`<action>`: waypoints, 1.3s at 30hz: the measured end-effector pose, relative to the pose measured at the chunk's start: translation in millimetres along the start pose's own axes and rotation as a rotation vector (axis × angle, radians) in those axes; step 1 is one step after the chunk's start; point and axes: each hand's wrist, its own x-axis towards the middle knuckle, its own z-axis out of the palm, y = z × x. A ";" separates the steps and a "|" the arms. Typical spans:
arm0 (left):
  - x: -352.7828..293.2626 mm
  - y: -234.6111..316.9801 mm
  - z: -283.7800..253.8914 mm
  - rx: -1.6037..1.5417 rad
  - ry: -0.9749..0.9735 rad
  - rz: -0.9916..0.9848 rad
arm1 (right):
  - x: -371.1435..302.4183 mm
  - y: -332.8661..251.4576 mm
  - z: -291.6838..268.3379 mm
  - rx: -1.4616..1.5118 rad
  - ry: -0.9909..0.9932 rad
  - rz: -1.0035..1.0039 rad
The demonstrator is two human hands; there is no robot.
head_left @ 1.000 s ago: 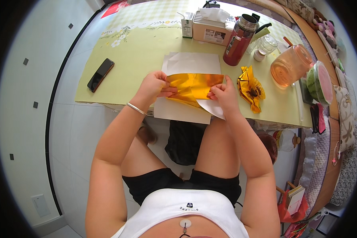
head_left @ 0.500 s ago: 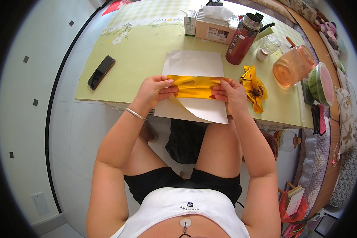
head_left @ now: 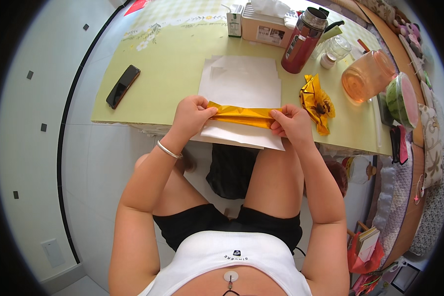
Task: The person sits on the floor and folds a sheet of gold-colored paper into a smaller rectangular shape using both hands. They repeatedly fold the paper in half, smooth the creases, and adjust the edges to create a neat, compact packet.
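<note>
Between my hands a strip of shiny gold foil paper is stretched sideways, with a lengthwise crease along it. My left hand pinches its left end, and my right hand pinches its right end with the thumb on top. Beneath the foil lie white paper sheets, stacked near the table's front edge. Right of my right hand rests a crumpled piece of gold foil, gathered into a folded shape with a dark middle.
A black phone lies on the left of the table. Toward the back right stand a tissue box, a small carton, a red thermos, a glass jar, a pinkish jar and a cut watermelon.
The foil strip has become narrower, folded lengthwise, and sits slightly lower. Both hands have come down a little toward me, and the lower sheet's curled corner lies flatter.
</note>
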 end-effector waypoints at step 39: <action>-2.9 -2.1 -5.9 0.419 0.036 0.224 | -46.7 30.1 16.2 -0.036 0.024 -0.040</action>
